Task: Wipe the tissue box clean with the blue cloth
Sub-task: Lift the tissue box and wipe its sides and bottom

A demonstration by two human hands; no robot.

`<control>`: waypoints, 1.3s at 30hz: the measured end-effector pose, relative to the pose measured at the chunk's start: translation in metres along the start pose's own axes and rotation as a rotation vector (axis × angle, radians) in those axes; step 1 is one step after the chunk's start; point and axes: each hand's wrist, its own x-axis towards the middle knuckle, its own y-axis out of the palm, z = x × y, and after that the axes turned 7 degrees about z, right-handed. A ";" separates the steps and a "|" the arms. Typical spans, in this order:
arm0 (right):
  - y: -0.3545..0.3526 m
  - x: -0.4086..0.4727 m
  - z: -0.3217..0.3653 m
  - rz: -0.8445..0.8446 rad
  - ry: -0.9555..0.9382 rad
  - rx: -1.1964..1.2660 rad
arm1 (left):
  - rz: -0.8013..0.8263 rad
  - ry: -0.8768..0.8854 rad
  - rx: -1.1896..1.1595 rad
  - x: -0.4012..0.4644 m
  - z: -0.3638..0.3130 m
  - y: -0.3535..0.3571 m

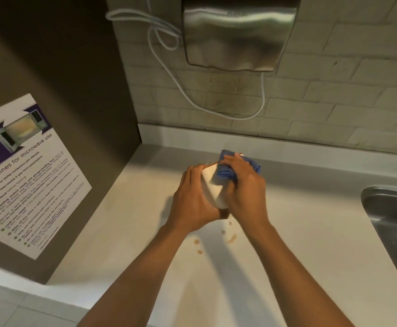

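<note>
Where the two forearms reach out over it, the counter (299, 244) is a pale, smooth, matte slab, marked by a few small brown spots (232, 238) just below the wrists. Beyond the hands a low upstand meets a wall of light rectangular tiles (334, 95), grimy in the joints. High above the hands hangs a brushed-metal box (237, 36) with a rippled sheen, and thin white cables (169, 74) loop from its left side and sag beneath it. To the right of the right hand the rounded corner of a steel sink (391, 223) is set into the counter. Left of the left hand a dark flat panel carries a glossy poster (25, 175) about microwave use. The tissue box (213, 185), white with smooth faces and soft corners, sits tilted between the hands. The left hand (192, 199) wraps its curled fingers round the box's left side, thumb at the near edge. The right hand (244, 185) closes over the bunched, soft blue cloth (225, 172) and presses it against the box's top right face.
</note>
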 end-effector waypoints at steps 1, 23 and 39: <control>-0.005 0.008 -0.007 -0.040 0.049 -0.004 | -0.004 -0.005 -0.020 0.000 0.001 0.002; -0.016 -0.001 -0.043 -0.165 0.196 0.090 | 0.091 -0.038 0.154 0.006 0.025 0.019; 0.017 -0.015 -0.060 -0.139 0.341 0.360 | 0.296 0.179 0.683 0.018 0.034 0.002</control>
